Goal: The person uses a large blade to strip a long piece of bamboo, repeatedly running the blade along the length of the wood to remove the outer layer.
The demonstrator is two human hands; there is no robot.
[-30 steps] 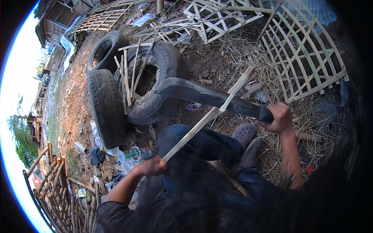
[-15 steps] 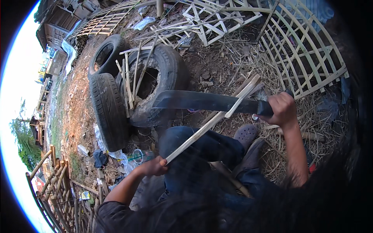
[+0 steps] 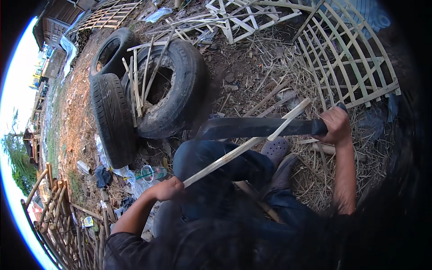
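Observation:
My right hand (image 3: 336, 127) is closed around the handle of a machete (image 3: 240, 129), its dark blade pointing left across my knees. In my closed left hand (image 3: 168, 189) is the lower end of a pale strip of wood or bamboo (image 3: 220, 163). The strip slants up to the right and meets the blade near the handle. Its upper part lies over the blade, while the longer part runs below the blade's edge. Whether the strip is split there I cannot tell. Beneath are my knee in jeans (image 3: 202, 157) and a perforated clog (image 3: 276, 148).
Ahead on the left lie worn tyres (image 3: 191, 85), with thin sticks (image 3: 135, 87) resting on one. A curved lattice panel (image 3: 351, 58) stands at the far right, beside a heap of slats (image 3: 243, 22). Plastic litter (image 3: 146, 175) and a bamboo fence (image 3: 58, 202) are at left.
The machete and my right hand have shifted slightly to the right, and the strip's top end with them. The surroundings have slid left and up in the view. Both hands keep their hold.

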